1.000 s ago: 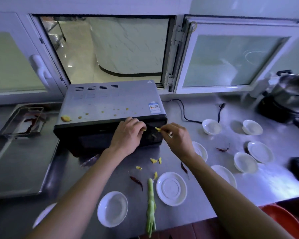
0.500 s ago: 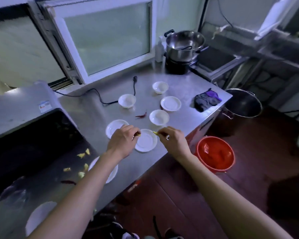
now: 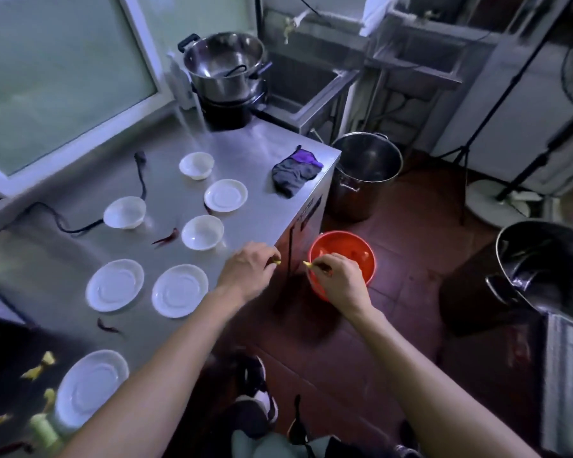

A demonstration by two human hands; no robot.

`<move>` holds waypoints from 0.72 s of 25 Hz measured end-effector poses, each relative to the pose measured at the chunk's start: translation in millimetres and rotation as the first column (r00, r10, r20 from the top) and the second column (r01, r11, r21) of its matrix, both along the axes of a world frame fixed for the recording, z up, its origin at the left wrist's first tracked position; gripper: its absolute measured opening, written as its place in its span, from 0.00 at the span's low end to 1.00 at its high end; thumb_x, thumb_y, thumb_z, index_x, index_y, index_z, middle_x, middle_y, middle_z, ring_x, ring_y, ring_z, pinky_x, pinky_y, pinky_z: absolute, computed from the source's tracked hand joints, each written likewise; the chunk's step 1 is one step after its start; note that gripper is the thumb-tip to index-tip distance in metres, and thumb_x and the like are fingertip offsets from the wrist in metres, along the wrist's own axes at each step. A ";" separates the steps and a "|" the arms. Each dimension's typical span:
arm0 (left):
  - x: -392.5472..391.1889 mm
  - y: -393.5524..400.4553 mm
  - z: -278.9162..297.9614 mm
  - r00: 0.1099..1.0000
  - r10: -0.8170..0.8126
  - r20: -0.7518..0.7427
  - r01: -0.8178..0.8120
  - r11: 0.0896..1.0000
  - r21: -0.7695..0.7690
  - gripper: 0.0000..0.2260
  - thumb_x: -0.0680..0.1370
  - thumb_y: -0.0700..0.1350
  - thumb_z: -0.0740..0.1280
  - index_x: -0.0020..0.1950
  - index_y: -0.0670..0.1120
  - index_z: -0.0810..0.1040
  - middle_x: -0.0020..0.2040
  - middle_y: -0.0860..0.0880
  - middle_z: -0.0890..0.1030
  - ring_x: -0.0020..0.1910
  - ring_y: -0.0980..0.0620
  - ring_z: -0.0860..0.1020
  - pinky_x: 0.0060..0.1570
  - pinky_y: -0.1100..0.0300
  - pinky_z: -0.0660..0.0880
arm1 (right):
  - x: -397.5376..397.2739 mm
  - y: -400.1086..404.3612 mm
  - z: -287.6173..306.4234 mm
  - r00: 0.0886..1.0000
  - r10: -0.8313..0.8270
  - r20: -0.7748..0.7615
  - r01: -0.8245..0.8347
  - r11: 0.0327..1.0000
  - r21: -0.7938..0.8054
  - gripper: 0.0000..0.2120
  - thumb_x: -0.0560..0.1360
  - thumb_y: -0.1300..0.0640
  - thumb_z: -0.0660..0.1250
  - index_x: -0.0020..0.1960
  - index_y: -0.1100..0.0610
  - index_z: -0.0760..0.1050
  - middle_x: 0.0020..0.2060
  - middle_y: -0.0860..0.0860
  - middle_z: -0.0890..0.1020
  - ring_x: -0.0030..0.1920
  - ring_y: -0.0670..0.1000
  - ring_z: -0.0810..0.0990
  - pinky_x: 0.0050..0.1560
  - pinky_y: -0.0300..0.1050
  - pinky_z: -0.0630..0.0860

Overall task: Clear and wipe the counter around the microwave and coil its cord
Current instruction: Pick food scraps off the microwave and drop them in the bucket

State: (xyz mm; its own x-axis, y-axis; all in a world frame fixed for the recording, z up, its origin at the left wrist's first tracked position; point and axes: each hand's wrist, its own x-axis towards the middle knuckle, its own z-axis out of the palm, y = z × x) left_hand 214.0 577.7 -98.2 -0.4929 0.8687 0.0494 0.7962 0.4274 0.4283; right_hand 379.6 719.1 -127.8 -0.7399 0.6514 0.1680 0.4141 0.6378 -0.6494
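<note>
My left hand [image 3: 247, 271] pinches a small yellow food scrap [image 3: 277, 261] at the counter's right edge. My right hand [image 3: 339, 280] pinches another yellow scrap [image 3: 308, 264] over the red bucket [image 3: 343, 249] on the floor. The steel counter [image 3: 255, 150] carries several white saucers and bowls, such as a saucer [image 3: 179, 290] and a bowl [image 3: 201, 232]. The black cord [image 3: 142, 180] with its plug lies loose near the window. A dark cloth [image 3: 295, 173] lies at the counter's far right corner. Yellow scraps [image 3: 40, 368] and red chillies [image 3: 166, 239] lie scattered. The microwave is out of view.
A steel pot [image 3: 225, 64] stands on a cooker at the counter's back. A large steel stockpot [image 3: 364, 173] stands on the floor beside the counter, another dark pot [image 3: 543, 269] at the right. A green vegetable [image 3: 43, 431] lies at the bottom left. Tripod legs cross the far right.
My view has swung right, away from the microwave. Both hands carried their yellow scraps from the microwave's front across the counter to its right edge, the right one now over the red bucket.
</note>
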 end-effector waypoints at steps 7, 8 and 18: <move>-36.6 113.9 -36.6 0.991 -0.102 0.084 0.101 0.995 0.017 0.06 0.77 0.46 0.69 0.53 0.52 0.80 0.51 0.51 0.81 0.55 0.48 0.75 0.52 0.54 0.72 | -12.8 84.3 -16.4 0.977 -0.153 0.146 0.156 0.988 -0.013 0.04 0.73 0.59 0.75 0.48 0.55 0.85 0.43 0.50 0.85 0.42 0.51 0.83 0.46 0.49 0.80; -40.7 128.5 -42.8 0.987 -0.127 0.100 0.127 0.992 0.008 0.06 0.77 0.46 0.69 0.53 0.52 0.80 0.51 0.51 0.81 0.55 0.48 0.75 0.52 0.54 0.72 | -13.8 95.3 -19.3 0.972 -0.160 0.174 0.166 0.986 -0.021 0.04 0.73 0.59 0.74 0.48 0.55 0.85 0.44 0.50 0.85 0.42 0.50 0.83 0.47 0.49 0.80; -37.2 264.9 -96.5 0.942 -0.272 0.197 0.306 0.938 -0.164 0.06 0.78 0.48 0.68 0.54 0.54 0.79 0.52 0.53 0.80 0.54 0.50 0.75 0.56 0.51 0.74 | -3.6 204.3 -66.9 0.913 -0.260 0.315 0.321 0.933 -0.161 0.06 0.74 0.59 0.73 0.50 0.56 0.84 0.44 0.52 0.84 0.44 0.54 0.82 0.48 0.55 0.79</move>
